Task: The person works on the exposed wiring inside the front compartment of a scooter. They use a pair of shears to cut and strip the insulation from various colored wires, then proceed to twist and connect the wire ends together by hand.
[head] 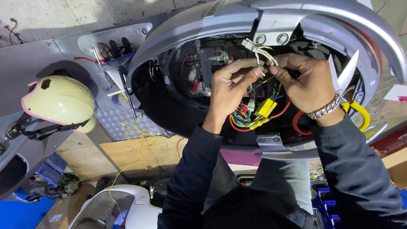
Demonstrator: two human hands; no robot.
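Pinching the thin wires (265,58) between both sets of fingertips, the person works inside the open body of a silver scooter (299,16). The left hand (231,84) has its fingers narrow, closed on the wire strands just below the white connector (248,44); the right hand (306,81) likewise has its fingers closed on the same strands, its thumb and forefinger meeting the left hand's tips. In my judgement the work goes best with short, firm grips close to the connector, keeping each strand separate so none gets bent sharply or pulled out of its plug. The wires rise from between the fingertips up to the connector, which sits just above both hands, under the grey frame bracket (270,33). Below the hands hang a yellow plug (265,108) and a tangle of coloured cables (242,117)
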